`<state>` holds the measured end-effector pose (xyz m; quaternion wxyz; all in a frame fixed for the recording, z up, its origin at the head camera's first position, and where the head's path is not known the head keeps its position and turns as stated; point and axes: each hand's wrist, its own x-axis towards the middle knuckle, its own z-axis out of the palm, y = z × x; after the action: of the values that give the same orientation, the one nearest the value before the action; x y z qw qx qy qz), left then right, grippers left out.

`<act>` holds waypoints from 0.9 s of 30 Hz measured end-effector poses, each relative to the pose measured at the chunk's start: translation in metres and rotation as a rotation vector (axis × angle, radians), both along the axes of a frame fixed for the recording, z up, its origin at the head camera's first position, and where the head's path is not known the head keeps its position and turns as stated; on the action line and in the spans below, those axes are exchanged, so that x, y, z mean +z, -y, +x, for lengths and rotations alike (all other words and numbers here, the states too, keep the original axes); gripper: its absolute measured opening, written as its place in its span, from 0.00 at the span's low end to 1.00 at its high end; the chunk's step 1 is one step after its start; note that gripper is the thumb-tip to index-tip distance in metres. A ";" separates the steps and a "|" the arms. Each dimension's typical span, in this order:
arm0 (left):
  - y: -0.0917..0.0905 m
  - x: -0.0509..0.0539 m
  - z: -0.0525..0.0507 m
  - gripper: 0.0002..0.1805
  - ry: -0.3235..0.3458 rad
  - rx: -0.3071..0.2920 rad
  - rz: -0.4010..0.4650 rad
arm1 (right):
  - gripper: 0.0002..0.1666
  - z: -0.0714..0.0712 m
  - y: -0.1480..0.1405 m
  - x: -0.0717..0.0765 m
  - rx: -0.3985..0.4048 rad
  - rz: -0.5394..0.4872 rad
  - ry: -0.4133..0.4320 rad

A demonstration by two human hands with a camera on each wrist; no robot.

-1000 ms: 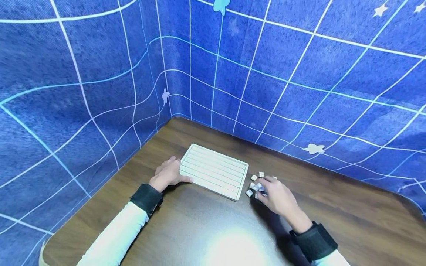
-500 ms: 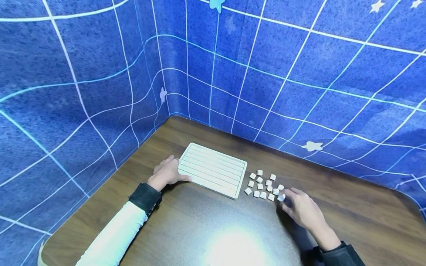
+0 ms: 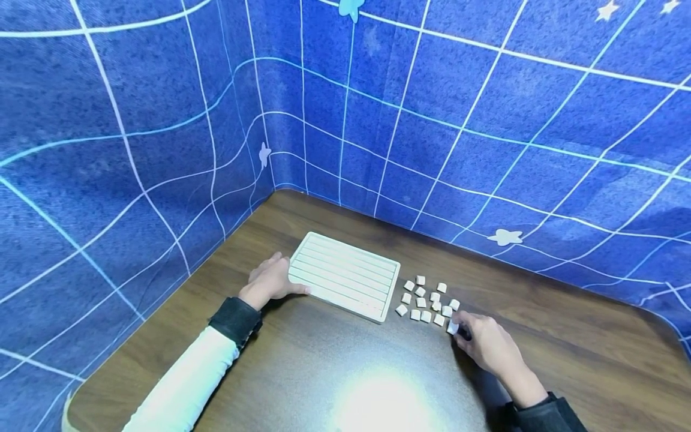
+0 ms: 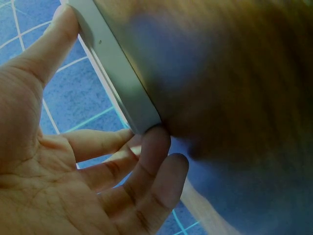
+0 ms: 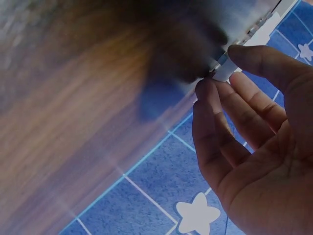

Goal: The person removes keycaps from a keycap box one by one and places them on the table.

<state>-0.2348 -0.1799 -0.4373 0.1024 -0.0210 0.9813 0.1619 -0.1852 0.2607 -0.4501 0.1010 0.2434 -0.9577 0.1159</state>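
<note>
A pale, shallow rectangular tray (image 3: 344, 276) with ridges running along its length lies on the table. At its left end my left hand (image 3: 269, 279) holds it, the thumb along the near edge. In the left wrist view, the thumb and fingertips span the tray's side wall (image 4: 115, 66). To the right of the tray, several small white cubes (image 3: 421, 302) lie loosely grouped. My right hand (image 3: 488, 345) pinches one white cube (image 3: 452, 327) at the group's near right side, between thumb and fingertips. That same cube (image 5: 225, 70) is partly hidden by fingers in the right wrist view.
The brown wooden table (image 3: 302, 366) carries a bright light reflection at its near middle. Blue cloth (image 3: 475, 108) with white grid lines and stars stands behind the table and along its left side.
The right hand has moved right from over the cubes, uncovering them, and then slightly toward the near left with the pinched cube. The left hand stays on the tray.
</note>
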 end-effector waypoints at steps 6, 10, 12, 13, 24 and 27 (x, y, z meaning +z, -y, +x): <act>-0.005 -0.002 -0.005 0.44 0.000 -0.033 0.008 | 0.20 0.007 -0.004 -0.004 -0.007 0.003 -0.058; -0.005 -0.007 -0.010 0.46 -0.009 -0.052 0.011 | 0.22 0.012 -0.008 -0.001 -0.016 -0.026 -0.103; -0.004 -0.009 -0.013 0.48 -0.016 -0.058 0.018 | 0.22 0.016 -0.010 0.003 -0.032 -0.038 -0.116; -0.003 -0.009 -0.015 0.49 -0.020 -0.060 0.024 | 0.21 0.018 -0.012 0.005 -0.048 -0.044 -0.114; 0.007 -0.013 0.002 0.48 -0.179 -0.019 0.009 | 0.27 0.029 -0.022 0.003 -0.191 -0.178 -0.151; 0.001 -0.014 0.011 0.47 -0.245 -0.032 0.036 | 0.31 0.027 -0.024 -0.001 -0.218 -0.228 -0.128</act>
<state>-0.2241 -0.1806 -0.4509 -0.0155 0.0164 0.9836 0.1791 -0.1579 0.2847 -0.4514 0.2005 0.1319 -0.9507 0.1963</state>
